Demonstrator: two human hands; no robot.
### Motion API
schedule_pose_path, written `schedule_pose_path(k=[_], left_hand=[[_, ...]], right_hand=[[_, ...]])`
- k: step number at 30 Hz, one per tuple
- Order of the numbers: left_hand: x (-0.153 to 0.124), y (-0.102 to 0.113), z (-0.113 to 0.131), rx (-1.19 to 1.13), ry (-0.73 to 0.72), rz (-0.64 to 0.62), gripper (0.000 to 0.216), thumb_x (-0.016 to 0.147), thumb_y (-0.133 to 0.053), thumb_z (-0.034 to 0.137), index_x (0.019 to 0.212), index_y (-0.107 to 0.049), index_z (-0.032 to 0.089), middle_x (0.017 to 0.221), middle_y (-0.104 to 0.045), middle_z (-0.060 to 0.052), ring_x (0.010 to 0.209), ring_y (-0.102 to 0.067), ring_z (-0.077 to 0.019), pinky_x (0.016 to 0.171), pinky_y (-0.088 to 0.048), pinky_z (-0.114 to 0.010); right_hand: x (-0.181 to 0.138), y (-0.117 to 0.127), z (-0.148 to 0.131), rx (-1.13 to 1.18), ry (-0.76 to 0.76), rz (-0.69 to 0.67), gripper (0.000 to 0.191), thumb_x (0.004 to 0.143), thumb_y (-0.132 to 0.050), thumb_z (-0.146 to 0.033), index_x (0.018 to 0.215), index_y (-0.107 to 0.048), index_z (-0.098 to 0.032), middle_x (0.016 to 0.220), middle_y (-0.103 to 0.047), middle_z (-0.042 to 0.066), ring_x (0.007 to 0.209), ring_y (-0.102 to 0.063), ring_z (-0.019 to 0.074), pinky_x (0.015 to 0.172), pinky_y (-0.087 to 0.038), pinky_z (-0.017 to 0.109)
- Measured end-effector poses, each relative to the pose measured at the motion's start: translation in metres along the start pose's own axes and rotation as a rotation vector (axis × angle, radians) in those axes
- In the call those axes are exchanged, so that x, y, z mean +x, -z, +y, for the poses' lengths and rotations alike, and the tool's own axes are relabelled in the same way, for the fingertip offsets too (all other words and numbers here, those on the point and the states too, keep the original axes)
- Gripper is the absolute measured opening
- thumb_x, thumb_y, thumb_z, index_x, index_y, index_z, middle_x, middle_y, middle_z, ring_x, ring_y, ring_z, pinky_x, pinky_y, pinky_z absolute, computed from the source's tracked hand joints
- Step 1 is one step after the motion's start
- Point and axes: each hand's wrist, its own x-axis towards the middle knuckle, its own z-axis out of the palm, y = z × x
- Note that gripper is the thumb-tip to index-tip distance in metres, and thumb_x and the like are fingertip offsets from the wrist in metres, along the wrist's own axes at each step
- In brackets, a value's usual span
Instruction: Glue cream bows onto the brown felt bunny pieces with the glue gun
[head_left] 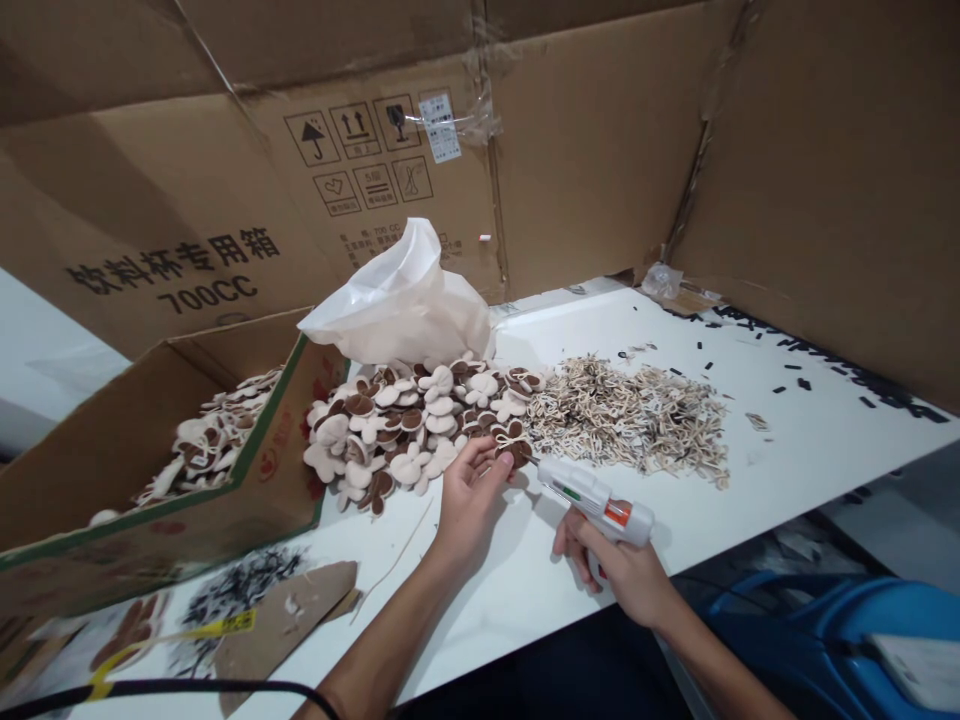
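My right hand (pixel 616 570) grips a white glue gun (pixel 596 497) with an orange trigger; its nozzle points left toward my other hand. My left hand (pixel 471 492) pinches a small brown ear-shaped piece with a cream bow (pixel 512 440) at the edge of a pile of brown and cream ear-shaped pieces (pixel 405 425). Just right of it lies a heap of small cream bows (pixel 630 412) on the white table (pixel 795 440).
An open cardboard box (pixel 247 500) at the left holds more ear-shaped pieces. A white plastic bag (pixel 401 300) sits behind the pile. Cardboard walls (pixel 600 150) ring the table. Small black bits (pixel 795 375) scatter at the right; a black cable (pixel 187 688) and cardboard scrap (pixel 285 620) lie near the front edge.
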Motion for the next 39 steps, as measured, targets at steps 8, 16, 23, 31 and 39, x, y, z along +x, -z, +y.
schedule_pose_path(k=[8,16,23,31,39], left_hand=[[-0.0010,-0.0001,0.0015,-0.003,0.001,-0.006,0.025,0.085,-0.077,0.034,0.101,-0.066,0.019,0.089,-0.065,-0.001,0.075,-0.060,-0.0117,0.071,-0.048,-0.022],[-0.0002,-0.0011,0.0035,-0.014,0.003,0.001,0.025,0.084,-0.078,0.034,0.100,-0.065,0.019,0.086,-0.065,0.000,0.073,-0.060,-0.0119,0.070,-0.048,-0.021],[-0.0006,-0.0005,0.0045,0.000,0.005,0.012,0.028,0.082,-0.080,0.036,0.099,-0.065,0.019,0.087,-0.066,-0.002,0.072,-0.061,-0.0129,0.068,-0.049,-0.023],[-0.0007,-0.0002,0.0037,-0.019,-0.006,0.017,0.027,0.082,-0.080,0.036,0.099,-0.067,0.020,0.086,-0.067,-0.001,0.073,-0.061,-0.0121,0.070,-0.049,-0.023],[-0.0009,-0.0017,0.0092,0.011,-0.008,0.026,0.030,0.081,-0.079,0.037,0.100,-0.067,0.018,0.088,-0.067,-0.003,0.074,-0.062,-0.0136,0.070,-0.050,-0.024]], right_hand=[[0.0000,-0.0005,-0.0003,0.015,-0.012,0.009,0.033,0.092,-0.055,-0.040,0.072,-0.068,-0.017,0.045,-0.052,-0.004,0.039,-0.048,0.0113,0.042,-0.036,0.021],[-0.0002,-0.0008,-0.0011,0.000,-0.022,0.022,0.034,0.092,-0.055,-0.041,0.072,-0.068,-0.017,0.045,-0.053,-0.004,0.040,-0.048,0.0117,0.042,-0.036,0.022],[-0.0001,-0.0017,-0.0005,0.000,-0.012,0.022,0.034,0.091,-0.055,-0.042,0.072,-0.068,-0.017,0.044,-0.053,-0.003,0.039,-0.047,0.0124,0.043,-0.037,0.023],[-0.0002,-0.0025,-0.0013,0.019,-0.007,0.034,0.031,0.091,-0.055,-0.038,0.072,-0.067,-0.017,0.045,-0.053,-0.003,0.039,-0.047,0.0119,0.042,-0.037,0.022],[-0.0002,-0.0045,-0.0025,0.005,-0.003,0.054,0.032,0.090,-0.057,-0.040,0.071,-0.067,-0.017,0.044,-0.053,-0.003,0.038,-0.047,0.0121,0.041,-0.037,0.023]])
